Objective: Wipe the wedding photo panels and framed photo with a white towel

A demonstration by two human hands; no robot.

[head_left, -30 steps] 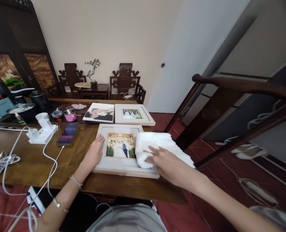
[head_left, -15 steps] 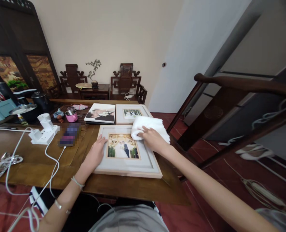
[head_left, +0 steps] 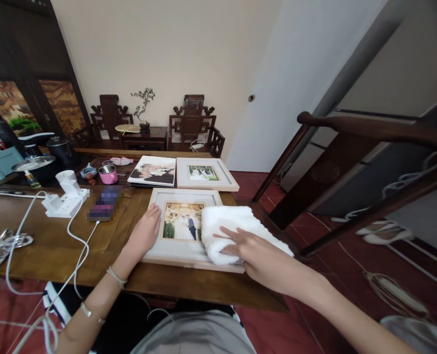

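A light wooden picture frame [head_left: 189, 261] with a wedding photo lies flat near the table's front edge. My left hand [head_left: 147, 230] rests on its left side, fingers closed round the edge. A white fluffy cloth [head_left: 228, 221] covers the frame's right part and hangs past its right edge. My right hand [head_left: 246, 246] presses on the cloth near the lower right corner, with some fingers stretched out and others gripping it. Behind lie a second framed photo [head_left: 224, 181] and a photo album [head_left: 159, 164].
On the left are a phone [head_left: 106, 202], a power strip [head_left: 66, 204] with white cables, a pink cup [head_left: 108, 174] and a pan with a glass lid [head_left: 34, 163]. A dark wooden chair [head_left: 336, 147] stands at the right.
My right hand and the cloth have moved from the frame's upper right down to its lower right, uncovering the rear framed photo. My left hand stays at the left edge.
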